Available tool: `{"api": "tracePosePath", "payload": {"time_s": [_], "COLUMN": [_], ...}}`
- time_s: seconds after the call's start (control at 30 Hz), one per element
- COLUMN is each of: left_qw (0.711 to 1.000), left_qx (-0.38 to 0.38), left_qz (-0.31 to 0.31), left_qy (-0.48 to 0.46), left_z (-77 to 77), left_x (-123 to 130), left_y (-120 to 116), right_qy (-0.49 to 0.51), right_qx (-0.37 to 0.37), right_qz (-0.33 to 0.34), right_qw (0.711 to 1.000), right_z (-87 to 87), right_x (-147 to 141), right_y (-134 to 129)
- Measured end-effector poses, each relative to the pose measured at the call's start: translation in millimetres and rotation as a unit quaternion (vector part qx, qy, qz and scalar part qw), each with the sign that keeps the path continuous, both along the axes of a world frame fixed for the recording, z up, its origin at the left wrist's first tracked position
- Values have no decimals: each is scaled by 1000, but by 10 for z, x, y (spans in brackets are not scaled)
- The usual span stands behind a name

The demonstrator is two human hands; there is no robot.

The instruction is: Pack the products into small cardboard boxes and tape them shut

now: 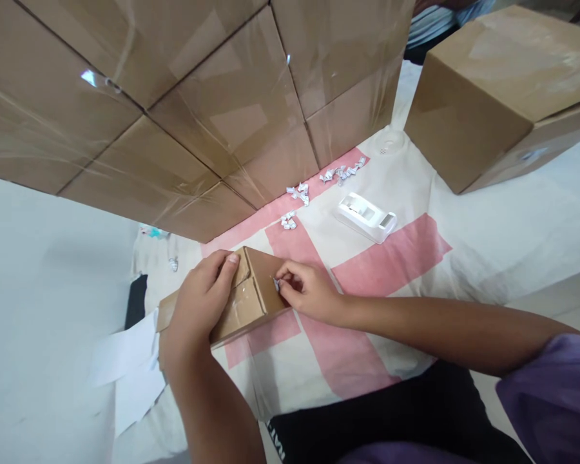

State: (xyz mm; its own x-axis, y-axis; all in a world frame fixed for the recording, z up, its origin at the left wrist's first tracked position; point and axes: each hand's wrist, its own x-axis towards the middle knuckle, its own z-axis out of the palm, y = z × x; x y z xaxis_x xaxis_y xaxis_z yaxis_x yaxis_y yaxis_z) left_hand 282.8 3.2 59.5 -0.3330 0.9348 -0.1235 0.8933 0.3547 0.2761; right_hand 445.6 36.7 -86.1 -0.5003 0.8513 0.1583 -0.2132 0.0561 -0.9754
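A small brown cardboard box (244, 303) with clear tape on its top lies tilted on the pink and white cloth. My left hand (200, 299) grips it from the left, the thumb pressed on the top near the far edge. At the box's right side, my right hand (304, 290) pinches a small whitish-blue piece (277, 283) between thumb and forefinger, against the cardboard. What is printed on that piece is too small to read.
Stacked cartons (232, 116) wrapped in clear film stand behind. Crumpled paper bits (343, 171) and a white plastic device (366, 217) lie on the cloth (406, 187). A large carton (468, 109) stands at right, white sheets (135, 361) at left. Part of another person (432, 26) shows beyond.
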Motion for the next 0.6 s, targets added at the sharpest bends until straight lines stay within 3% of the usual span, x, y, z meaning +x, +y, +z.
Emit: {"api": "tracePosePath", "payload": {"time_s": [0.6], "left_qw": [1000], "left_qx": [6], "left_qz": [-4], "left_qy": [-9], "left_z": [-17], "left_x": [-12], "left_y": [-19], "right_qy": [-14], "right_qx": [41], "right_qz": [-5], "right_qw": [999], "right_z": [9], "right_x": [24], "right_y": [13]}}
